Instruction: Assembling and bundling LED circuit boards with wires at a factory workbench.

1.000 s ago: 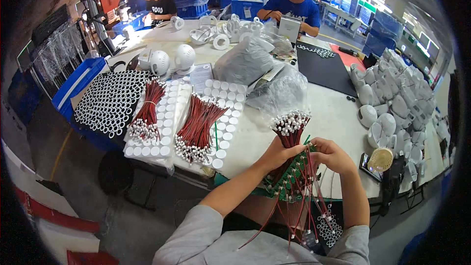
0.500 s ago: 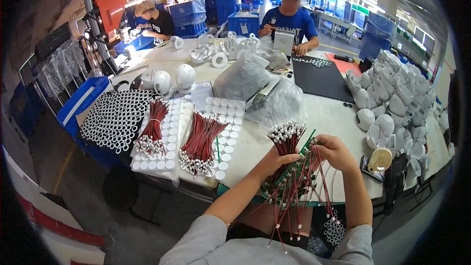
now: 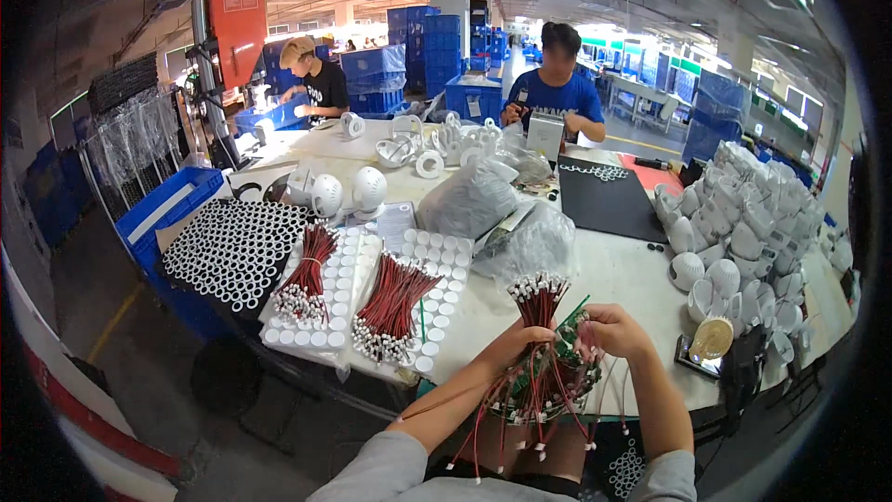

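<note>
My left hand (image 3: 523, 342) is closed around a bundle of thin red-and-black wires (image 3: 540, 309) with white connectors fanned out at the top. Below it, green circuit boards (image 3: 528, 381) hang among loose wire ends over the table's front edge. Close on the right, my right hand (image 3: 617, 329) has its fingers pinched at the boards and their wires. What exactly sits between those fingertips is too small to make out. Two more wire bundles lie to the left: a tied one (image 3: 312, 271) and a wider, spread one (image 3: 395, 302), both on sheets of round white discs (image 3: 442, 271).
White rings cover a black sheet (image 3: 232, 246) on a blue crate at left. Plastic bags (image 3: 469, 195) and a black mat (image 3: 609, 200) lie beyond my hands. White housings (image 3: 739, 214) pile up at right. Two people work across the table, one (image 3: 556, 84) facing me.
The view has tilted upward. My hands stay close together, the left still gripping the bundle. My right fingers have shifted at the boards, and the dangling wires have swung.
</note>
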Action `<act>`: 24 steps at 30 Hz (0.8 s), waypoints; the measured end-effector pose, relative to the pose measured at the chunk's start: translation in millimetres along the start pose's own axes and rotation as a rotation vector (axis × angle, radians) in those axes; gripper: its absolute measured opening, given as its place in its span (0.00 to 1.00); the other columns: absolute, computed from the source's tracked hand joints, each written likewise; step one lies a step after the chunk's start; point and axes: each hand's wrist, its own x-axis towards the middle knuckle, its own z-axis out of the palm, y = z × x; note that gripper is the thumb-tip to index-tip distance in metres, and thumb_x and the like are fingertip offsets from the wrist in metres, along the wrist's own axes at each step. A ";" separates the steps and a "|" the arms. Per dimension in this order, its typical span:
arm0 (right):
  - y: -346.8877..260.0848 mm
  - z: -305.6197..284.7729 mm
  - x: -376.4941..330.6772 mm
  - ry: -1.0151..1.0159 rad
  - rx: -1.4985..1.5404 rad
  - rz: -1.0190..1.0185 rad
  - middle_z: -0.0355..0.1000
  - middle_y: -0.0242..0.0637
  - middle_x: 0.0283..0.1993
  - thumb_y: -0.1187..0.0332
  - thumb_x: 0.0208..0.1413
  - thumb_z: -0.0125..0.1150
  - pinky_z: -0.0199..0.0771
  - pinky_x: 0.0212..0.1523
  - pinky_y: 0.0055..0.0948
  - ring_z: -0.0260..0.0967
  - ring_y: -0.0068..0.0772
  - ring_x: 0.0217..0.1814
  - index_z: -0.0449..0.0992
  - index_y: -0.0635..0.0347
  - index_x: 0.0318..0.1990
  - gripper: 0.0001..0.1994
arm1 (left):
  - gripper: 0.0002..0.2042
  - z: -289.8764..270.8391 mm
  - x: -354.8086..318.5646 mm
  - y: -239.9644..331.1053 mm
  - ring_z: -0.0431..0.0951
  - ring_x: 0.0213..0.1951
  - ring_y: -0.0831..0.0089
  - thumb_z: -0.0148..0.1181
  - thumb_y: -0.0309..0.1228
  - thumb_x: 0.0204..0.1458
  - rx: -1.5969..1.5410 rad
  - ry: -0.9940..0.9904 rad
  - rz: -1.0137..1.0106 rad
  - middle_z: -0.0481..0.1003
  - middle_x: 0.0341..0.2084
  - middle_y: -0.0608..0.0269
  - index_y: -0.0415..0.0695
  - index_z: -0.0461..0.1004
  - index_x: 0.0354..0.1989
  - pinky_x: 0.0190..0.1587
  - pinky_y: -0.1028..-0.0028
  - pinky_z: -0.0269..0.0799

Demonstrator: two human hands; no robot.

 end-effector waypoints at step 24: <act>-12.7 17.9 -12.0 0.124 -0.189 0.042 0.66 0.33 0.20 0.74 0.49 0.47 0.64 0.18 0.21 0.64 0.23 0.17 0.66 0.66 0.29 0.04 | 0.10 4.2 -0.8 0.2 0.61 0.26 0.83 0.54 0.33 0.39 0.023 -0.028 0.117 0.62 0.22 0.71 0.42 0.64 0.27 0.30 0.82 0.58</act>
